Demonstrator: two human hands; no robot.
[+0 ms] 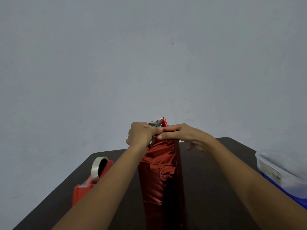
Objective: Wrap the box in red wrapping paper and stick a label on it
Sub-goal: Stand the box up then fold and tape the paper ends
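Note:
A tall box (162, 173) covered in shiny red wrapping paper stands upright on the dark table (207, 188). At its top end the paper (163, 122) sticks up in a loose flap with a silver inner side. My left hand (141, 135) curls over the top left corner and grips the folded paper there. My right hand (181, 134) lies across the top from the right, with straight fingers pressing the paper down. The fingertips of both hands meet at the top edge. No label is in view.
A red tape dispenser (90, 178) with a roll of clear tape stands on the table left of the box, under my left forearm. A clear plastic container (280, 170) with a blue base sits at the table's right edge. A grey wall rises behind.

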